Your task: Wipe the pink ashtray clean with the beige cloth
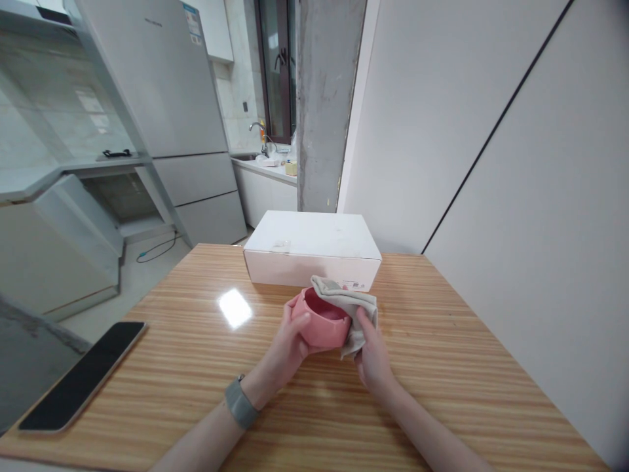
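Note:
A pink bowl-like container (322, 329), possibly an ashtray with notches in its rim, is tilted so its hollow inside shows. Its left side is gripped by my left hand (293, 337), thumb on the near wall and the other fingers mostly hidden behind. My right hand (372, 351) is closed on a folded grey cloth (351, 303), thumb on top. The cloth lies against the container's right side and partly covers its rim. Both hands are above the wooden table (196, 367).
A white cardboard box (314, 262) stands just beyond my hands at the table's far side. On the left edge lies a black-screened phone or tablet (86, 377). A white wall (515, 216) runs along the right. Behind are a refrigerator (162, 85) and a sink counter (268, 190).

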Demonstrator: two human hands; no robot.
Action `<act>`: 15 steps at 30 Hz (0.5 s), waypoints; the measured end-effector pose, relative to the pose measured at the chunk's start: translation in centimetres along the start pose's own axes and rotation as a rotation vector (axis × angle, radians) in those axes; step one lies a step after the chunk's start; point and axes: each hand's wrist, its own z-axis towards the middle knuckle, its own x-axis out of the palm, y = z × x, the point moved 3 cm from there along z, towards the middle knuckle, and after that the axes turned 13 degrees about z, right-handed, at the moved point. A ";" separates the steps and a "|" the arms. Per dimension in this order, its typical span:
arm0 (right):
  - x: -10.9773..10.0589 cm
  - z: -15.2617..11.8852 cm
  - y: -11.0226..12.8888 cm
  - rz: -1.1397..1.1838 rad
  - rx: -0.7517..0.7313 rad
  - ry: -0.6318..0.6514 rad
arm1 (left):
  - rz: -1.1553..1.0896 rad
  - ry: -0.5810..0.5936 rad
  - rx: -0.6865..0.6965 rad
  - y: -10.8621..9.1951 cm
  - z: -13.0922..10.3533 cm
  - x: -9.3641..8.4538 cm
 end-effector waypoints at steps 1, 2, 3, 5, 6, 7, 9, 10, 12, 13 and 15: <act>0.0 0.0 0.1 0.020 0.018 -0.021 | -0.036 0.022 -0.030 -0.1 0.0 0.1; 0.1 0.1 0.1 0.034 0.040 -0.036 | -0.059 0.041 -0.057 -0.2 0.0 0.1; 0.1 0.1 0.1 0.044 0.058 -0.049 | -0.065 0.059 -0.075 -0.2 0.1 0.0; 0.1 0.3 0.2 0.055 0.079 -0.064 | -0.044 0.095 -0.077 -0.3 0.1 -0.1; 0.0 0.4 0.2 0.060 0.077 -0.070 | -0.031 0.110 -0.068 -0.3 0.1 -0.2; -0.1 0.5 0.3 0.064 0.073 -0.074 | -0.023 0.120 -0.058 -0.3 0.1 -0.2; -0.1 0.7 0.4 0.070 0.072 -0.072 | -0.022 0.136 -0.040 -0.2 0.1 -0.3; -0.1 0.7 0.4 0.071 0.073 -0.066 | -0.025 0.148 -0.035 -0.1 0.1 -0.3; -0.1 0.7 0.6 0.072 0.071 -0.052 | -0.032 0.189 -0.040 0.0 0.1 -0.3; 0.0 0.6 0.6 0.074 0.068 -0.044 | -0.035 0.215 -0.047 0.2 0.1 -0.4; 0.2 0.5 0.7 0.082 0.065 -0.023 | -0.039 0.265 -0.069 0.5 0.1 -0.5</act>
